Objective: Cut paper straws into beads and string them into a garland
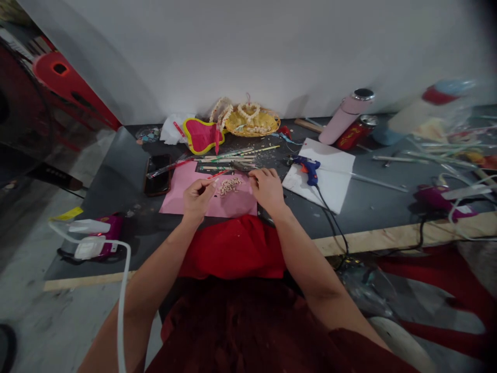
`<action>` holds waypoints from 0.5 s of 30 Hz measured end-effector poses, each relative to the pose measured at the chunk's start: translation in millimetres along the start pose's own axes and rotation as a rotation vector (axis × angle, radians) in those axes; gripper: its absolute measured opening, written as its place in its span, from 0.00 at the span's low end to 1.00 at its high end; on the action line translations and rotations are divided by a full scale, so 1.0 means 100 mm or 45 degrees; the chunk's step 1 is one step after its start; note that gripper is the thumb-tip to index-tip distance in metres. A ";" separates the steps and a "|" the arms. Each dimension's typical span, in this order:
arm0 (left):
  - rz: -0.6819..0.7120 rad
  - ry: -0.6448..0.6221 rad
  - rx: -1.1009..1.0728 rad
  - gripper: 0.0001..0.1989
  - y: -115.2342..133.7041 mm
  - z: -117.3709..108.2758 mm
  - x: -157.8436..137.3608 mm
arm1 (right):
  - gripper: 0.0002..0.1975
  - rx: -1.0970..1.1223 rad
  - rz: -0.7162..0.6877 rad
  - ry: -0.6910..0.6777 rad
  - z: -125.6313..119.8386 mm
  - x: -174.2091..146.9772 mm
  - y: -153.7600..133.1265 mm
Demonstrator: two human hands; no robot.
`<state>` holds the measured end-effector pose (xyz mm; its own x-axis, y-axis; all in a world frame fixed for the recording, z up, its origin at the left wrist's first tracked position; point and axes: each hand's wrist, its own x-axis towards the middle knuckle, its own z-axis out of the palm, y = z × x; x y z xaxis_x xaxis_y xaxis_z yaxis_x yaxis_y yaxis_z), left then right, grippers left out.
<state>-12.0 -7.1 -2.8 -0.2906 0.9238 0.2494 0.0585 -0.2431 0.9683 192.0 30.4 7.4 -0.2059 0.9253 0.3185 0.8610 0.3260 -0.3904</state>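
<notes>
My left hand (196,199) is closed in a pinch on a thin red-and-white stick (217,175) that points up to the right. My right hand (267,190) is curled, fingertips down, just right of it; what its fingers hold is hidden. A dark metal tool (243,166), perhaps pliers, lies against those fingertips, and I cannot tell whether they grip it. Between the hands, a heap of small pale cut pieces (230,186) lies on a pink sheet (178,192). Several thin wooden sticks (225,157) with printed wrappers lie behind the hands.
A blue glue gun (308,168) lies on a white board (337,189) at right. Behind stand a yellow basket (237,130), a yellow-rimmed pink tray (200,135), a pink flask (344,118) and a red can (356,132). A phone (158,176) and a purple device (111,235) are at left.
</notes>
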 end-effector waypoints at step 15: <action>-0.057 0.029 -0.075 0.06 0.02 0.01 0.01 | 0.10 -0.066 0.174 0.039 0.01 0.06 0.18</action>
<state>-11.7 -6.1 -0.2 -0.3136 0.9271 0.2052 -0.0111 -0.2196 0.9755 205.4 41.6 1.1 -0.0718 0.9537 0.2920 0.9030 0.1865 -0.3871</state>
